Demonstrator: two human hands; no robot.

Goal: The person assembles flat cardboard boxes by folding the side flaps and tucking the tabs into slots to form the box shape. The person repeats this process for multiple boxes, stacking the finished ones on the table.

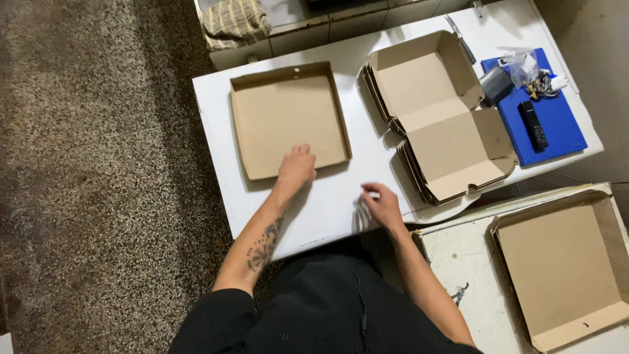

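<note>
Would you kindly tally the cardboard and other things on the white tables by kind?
Open cardboard trays: 2
Stacks of unfolded cardboard boxes: 1
Blue boards: 1
Black remotes: 1
Total: 5

A white tabletop (327,210) carries an open cardboard box (288,121). Right of that box lies a stack of unfolded boxes (439,118); further right, a blue board (557,121). Behind the stack rests a knife (462,38). Both hands rest on the tabletop's near side.
</note>
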